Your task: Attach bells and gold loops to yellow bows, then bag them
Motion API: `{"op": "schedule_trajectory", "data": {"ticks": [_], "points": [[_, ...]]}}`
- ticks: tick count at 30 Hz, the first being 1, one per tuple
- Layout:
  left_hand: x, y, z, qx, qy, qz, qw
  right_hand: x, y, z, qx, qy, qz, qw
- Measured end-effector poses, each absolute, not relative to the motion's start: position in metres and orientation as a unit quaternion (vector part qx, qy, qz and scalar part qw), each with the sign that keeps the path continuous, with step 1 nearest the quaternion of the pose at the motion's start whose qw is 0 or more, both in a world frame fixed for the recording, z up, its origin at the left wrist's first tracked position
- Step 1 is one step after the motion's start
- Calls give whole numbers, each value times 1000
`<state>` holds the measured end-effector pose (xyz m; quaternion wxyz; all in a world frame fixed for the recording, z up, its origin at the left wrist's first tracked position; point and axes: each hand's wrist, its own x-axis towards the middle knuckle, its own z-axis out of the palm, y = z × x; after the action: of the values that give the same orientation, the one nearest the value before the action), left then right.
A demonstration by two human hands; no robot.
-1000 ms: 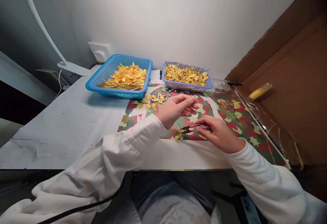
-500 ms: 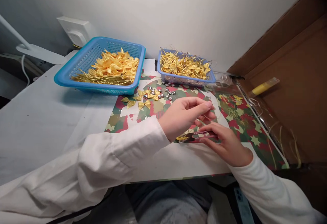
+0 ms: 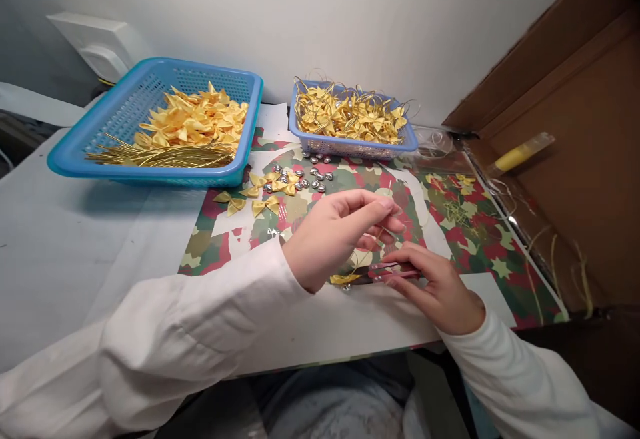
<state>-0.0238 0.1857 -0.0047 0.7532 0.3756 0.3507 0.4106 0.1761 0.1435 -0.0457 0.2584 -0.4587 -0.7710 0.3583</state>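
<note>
My left hand (image 3: 340, 229) is closed in a pinch on a thin gold cord (image 3: 361, 257); the cord's end pokes up above the fingertips and the rest runs down toward a bow. My right hand (image 3: 440, 285) is wrapped round a small tool with two pink handles (image 3: 395, 271) and a dark head, which looks like pliers. Right by the tool's head lies a yellow ribbon bow (image 3: 343, 279) with a silver bell (image 3: 347, 287) under it. Whether the jaws touch the bow or cord cannot be made out.
A blue basket (image 3: 60, 159) holds yellow bows and gold cords. A smaller basket (image 3: 350, 147) holds bows with cords and bells. Loose bows (image 3: 265, 205) and silver bells (image 3: 317, 175) lie on the patterned sheet. Cord scraps (image 3: 457, 212) lie right, beside a cardboard wall (image 3: 575, 112).
The view has shifted, so most things sit further left. My hands keep nearly the same pose, with the left hand slightly further from the right; the bow and bell show more clearly.
</note>
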Motion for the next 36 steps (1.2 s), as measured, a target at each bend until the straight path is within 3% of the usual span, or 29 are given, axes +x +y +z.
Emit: {"op": "schedule_trajectory", "data": {"ticks": [12, 17, 23, 26, 32, 36], "points": [[-35, 205, -17, 463, 427, 433, 645, 206, 173, -60, -570, -785, 37, 240], [-31, 206, -15, 456, 405, 425, 669, 144, 133, -49, -465, -842, 79, 262], [-28, 222, -22, 399, 484, 424, 653, 95, 123, -64, -489, -857, 70, 146], [-35, 234, -25, 348, 518, 423, 657, 108, 133, -58, -457, -857, 164, 174], [-46, 244, -28, 283, 523, 452, 665, 140, 152, -21, -381, -722, 500, 288], [-52, 239, -38, 279, 568, 422, 649, 146, 169, -16, -321, -641, 613, 331]]}}
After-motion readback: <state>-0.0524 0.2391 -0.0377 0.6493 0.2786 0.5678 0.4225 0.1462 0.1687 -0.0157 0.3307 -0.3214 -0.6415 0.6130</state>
